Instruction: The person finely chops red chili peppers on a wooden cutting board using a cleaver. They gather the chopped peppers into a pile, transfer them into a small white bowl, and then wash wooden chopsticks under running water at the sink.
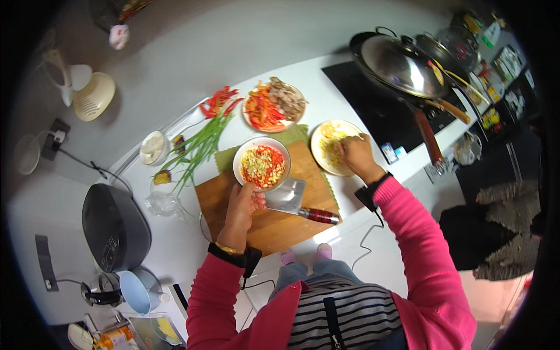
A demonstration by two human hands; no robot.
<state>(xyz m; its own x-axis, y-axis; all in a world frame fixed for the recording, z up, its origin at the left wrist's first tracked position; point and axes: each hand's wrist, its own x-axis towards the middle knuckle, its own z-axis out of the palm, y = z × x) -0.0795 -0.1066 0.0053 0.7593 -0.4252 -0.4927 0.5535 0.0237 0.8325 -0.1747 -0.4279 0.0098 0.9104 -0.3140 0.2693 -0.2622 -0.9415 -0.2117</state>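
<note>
My left hand (243, 203) holds the near rim of a white bowl (261, 164) filled with chopped red pepper and pale minced pieces. Under it lie a wooden cutting board (227, 218) and a cleaver (286, 195), its dark red handle towards the right. My right hand (359, 156) reaches into a white plate (316, 151) of yellowish chopped pieces (329, 142); its fingertips are hidden, so any grip there cannot be told. Behind the bowl stands a plate (273, 130) with sliced red peppers (264, 109) and sliced meat (286, 101).
Green onions (201, 135), red peppers (218, 101) and a small white container (153, 148) lie left. A dark rice cooker (116, 227) stands farther left. At right, a lidded wok (393, 65) sits on a black cooktop (350, 87), handles pointing towards me.
</note>
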